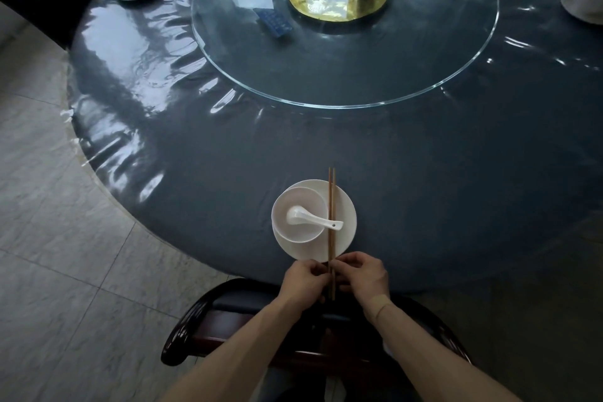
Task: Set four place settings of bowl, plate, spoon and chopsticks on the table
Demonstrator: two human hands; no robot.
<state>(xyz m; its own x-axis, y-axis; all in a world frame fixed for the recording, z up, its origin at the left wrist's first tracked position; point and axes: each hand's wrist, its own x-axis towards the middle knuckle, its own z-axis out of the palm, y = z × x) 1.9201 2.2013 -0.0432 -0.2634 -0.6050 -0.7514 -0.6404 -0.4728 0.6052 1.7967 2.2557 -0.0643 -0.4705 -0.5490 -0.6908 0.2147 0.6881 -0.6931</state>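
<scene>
Both hands (336,277) on chopsticks (331,222)

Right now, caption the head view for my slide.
Both hands lay chopsticks across a plate holding bowl and spoon.

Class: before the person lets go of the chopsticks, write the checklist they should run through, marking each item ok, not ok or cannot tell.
1. Bowl sits on plate: ok.
2. Spoon rests in bowl: ok.
3. Chopsticks lie together, parallel: ok.
4. Chopsticks rest fully on the plate: not ok; near ends overhang, pinched by left hand and right hand.
5. Plate clear of table edge: ok.
6. Four settings done: cannot tell; three visible.
</scene>
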